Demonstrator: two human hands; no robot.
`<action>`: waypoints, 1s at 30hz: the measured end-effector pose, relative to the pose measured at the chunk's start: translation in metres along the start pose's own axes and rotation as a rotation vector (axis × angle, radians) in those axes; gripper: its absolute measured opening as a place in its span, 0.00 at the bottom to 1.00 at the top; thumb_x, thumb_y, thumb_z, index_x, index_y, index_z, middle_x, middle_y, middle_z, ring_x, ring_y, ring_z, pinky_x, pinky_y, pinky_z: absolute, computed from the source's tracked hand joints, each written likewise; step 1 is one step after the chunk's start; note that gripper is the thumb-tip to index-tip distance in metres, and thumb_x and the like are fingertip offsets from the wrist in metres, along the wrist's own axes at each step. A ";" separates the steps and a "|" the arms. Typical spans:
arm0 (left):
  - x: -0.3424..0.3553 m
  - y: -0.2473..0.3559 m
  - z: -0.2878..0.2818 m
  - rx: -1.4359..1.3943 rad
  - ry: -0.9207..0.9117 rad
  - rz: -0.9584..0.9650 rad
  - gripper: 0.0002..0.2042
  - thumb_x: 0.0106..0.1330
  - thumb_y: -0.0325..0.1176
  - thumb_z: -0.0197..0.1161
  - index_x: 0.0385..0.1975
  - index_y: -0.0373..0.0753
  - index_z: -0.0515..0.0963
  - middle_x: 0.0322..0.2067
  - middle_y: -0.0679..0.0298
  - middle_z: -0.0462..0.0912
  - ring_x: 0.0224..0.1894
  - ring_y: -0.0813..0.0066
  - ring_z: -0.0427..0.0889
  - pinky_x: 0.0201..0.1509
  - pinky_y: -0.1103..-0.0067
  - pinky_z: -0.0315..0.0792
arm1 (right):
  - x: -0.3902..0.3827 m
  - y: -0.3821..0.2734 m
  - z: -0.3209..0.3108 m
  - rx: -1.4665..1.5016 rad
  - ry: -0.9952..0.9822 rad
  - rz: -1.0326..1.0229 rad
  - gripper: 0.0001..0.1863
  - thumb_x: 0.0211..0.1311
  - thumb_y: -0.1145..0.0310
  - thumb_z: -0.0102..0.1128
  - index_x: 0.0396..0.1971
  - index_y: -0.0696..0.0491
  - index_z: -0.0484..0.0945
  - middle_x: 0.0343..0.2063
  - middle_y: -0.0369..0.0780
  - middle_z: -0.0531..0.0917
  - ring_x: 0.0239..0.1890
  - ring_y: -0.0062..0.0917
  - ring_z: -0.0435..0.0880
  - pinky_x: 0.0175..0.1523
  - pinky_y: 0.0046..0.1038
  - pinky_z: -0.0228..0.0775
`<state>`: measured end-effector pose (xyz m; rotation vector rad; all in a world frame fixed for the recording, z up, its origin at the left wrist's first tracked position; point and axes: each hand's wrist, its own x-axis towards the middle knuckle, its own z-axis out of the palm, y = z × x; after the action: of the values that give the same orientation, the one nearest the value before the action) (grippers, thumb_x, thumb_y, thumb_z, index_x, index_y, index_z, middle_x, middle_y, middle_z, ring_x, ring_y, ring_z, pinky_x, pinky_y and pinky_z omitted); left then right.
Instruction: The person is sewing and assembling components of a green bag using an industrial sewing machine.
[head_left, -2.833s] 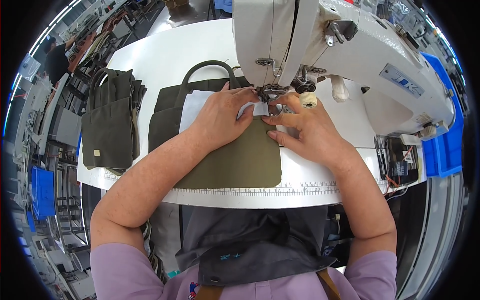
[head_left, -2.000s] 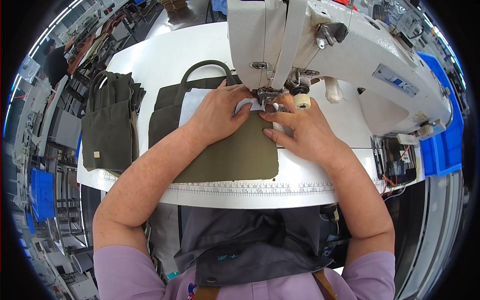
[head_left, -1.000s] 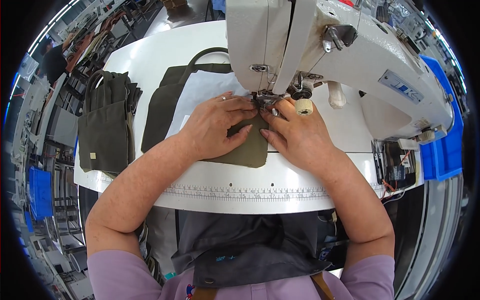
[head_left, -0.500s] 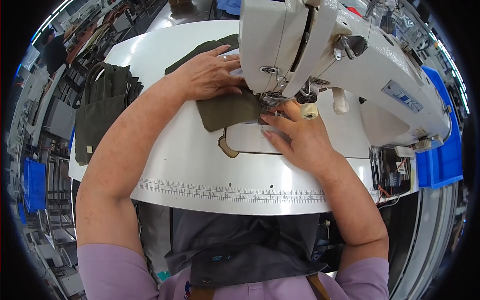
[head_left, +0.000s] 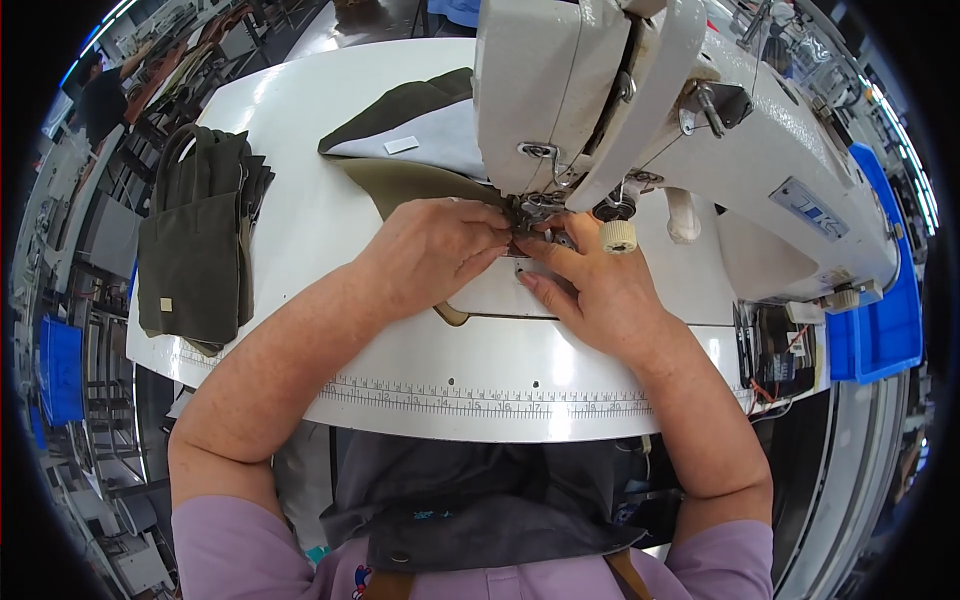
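Note:
An olive-green fabric piece (head_left: 400, 180) lies under the needle area of a white sewing machine (head_left: 530, 85), its far part folded back over a pale lining with a small white label (head_left: 401, 145). My left hand (head_left: 435, 250) is closed on the fabric's near edge, just left of the presser foot (head_left: 540, 208). From the right, my right hand (head_left: 605, 290) reaches round the foot. Its index fingertip meets the fabric edge, while the thumb rests apart on the metal plate; the other fingers are partly hidden behind the machine parts.
Dark green bags with handles (head_left: 190, 250) are stacked at the table's left. A printed ruler strip (head_left: 480, 402) follows the front edge. Blue bins (head_left: 880, 320) stand at the right, beside small tools (head_left: 770, 345). Another person (head_left: 100, 105) is far back left.
My left hand has come from the top of the fabric down and nearer, to its edge by the presser foot. The pale lining and label now show. My right hand stays near the foot.

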<state>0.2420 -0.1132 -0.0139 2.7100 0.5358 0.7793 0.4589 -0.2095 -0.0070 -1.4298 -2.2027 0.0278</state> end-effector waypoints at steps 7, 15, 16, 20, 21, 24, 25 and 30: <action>0.005 -0.012 0.003 -0.024 0.037 0.013 0.07 0.62 0.30 0.67 0.37 0.38 0.88 0.40 0.64 0.88 0.43 0.65 0.86 0.48 0.73 0.81 | -0.002 0.008 -0.003 0.131 -0.016 0.100 0.11 0.63 0.64 0.67 0.42 0.50 0.87 0.42 0.39 0.83 0.45 0.37 0.77 0.50 0.36 0.69; 0.011 -0.010 0.002 0.003 -0.011 -0.060 0.07 0.62 0.30 0.67 0.37 0.38 0.88 0.41 0.64 0.89 0.43 0.67 0.87 0.49 0.74 0.80 | -0.004 0.032 0.011 0.842 0.351 0.341 0.12 0.76 0.64 0.56 0.42 0.59 0.77 0.34 0.37 0.82 0.33 0.18 0.78 0.40 0.24 0.72; 0.010 -0.010 0.002 0.002 -0.010 -0.061 0.07 0.62 0.30 0.67 0.37 0.38 0.88 0.41 0.64 0.89 0.43 0.67 0.87 0.49 0.74 0.80 | -0.002 0.032 0.009 0.914 0.355 0.318 0.14 0.76 0.62 0.56 0.39 0.59 0.74 0.32 0.35 0.78 0.31 0.19 0.76 0.38 0.24 0.70; 0.008 -0.011 0.003 0.013 0.011 -0.041 0.07 0.63 0.31 0.67 0.38 0.39 0.88 0.41 0.65 0.89 0.43 0.67 0.87 0.48 0.74 0.81 | 0.005 0.031 -0.002 0.848 0.359 0.446 0.16 0.78 0.58 0.54 0.39 0.58 0.75 0.28 0.35 0.79 0.28 0.17 0.75 0.36 0.23 0.69; 0.008 -0.011 0.002 0.013 0.010 -0.035 0.07 0.63 0.31 0.67 0.38 0.39 0.88 0.41 0.65 0.89 0.43 0.67 0.87 0.48 0.74 0.81 | 0.006 0.027 -0.001 0.871 0.388 0.432 0.17 0.78 0.57 0.54 0.38 0.58 0.75 0.26 0.34 0.78 0.27 0.17 0.74 0.34 0.22 0.68; 0.008 -0.011 0.002 -0.007 0.021 -0.016 0.08 0.60 0.26 0.67 0.38 0.37 0.87 0.40 0.62 0.89 0.38 0.64 0.87 0.45 0.73 0.81 | 0.003 0.030 0.001 0.838 0.391 0.424 0.19 0.78 0.55 0.53 0.35 0.57 0.76 0.23 0.33 0.77 0.26 0.16 0.73 0.33 0.22 0.66; 0.008 -0.011 0.001 -0.007 0.021 -0.013 0.08 0.60 0.26 0.67 0.38 0.37 0.87 0.40 0.62 0.89 0.38 0.64 0.87 0.45 0.73 0.81 | 0.001 0.034 0.001 0.781 0.363 0.431 0.19 0.78 0.55 0.53 0.34 0.57 0.77 0.23 0.32 0.77 0.26 0.16 0.73 0.33 0.21 0.66; 0.007 -0.012 -0.004 0.066 0.024 -0.058 0.07 0.61 0.30 0.67 0.36 0.40 0.88 0.41 0.66 0.88 0.41 0.65 0.86 0.47 0.73 0.80 | -0.004 0.033 0.004 0.630 0.179 0.412 0.18 0.78 0.61 0.52 0.37 0.58 0.84 0.24 0.34 0.82 0.26 0.15 0.76 0.32 0.20 0.67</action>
<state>0.2421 -0.0986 -0.0118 2.7345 0.6535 0.7935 0.4864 -0.1968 -0.0215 -1.4067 -1.5221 0.6475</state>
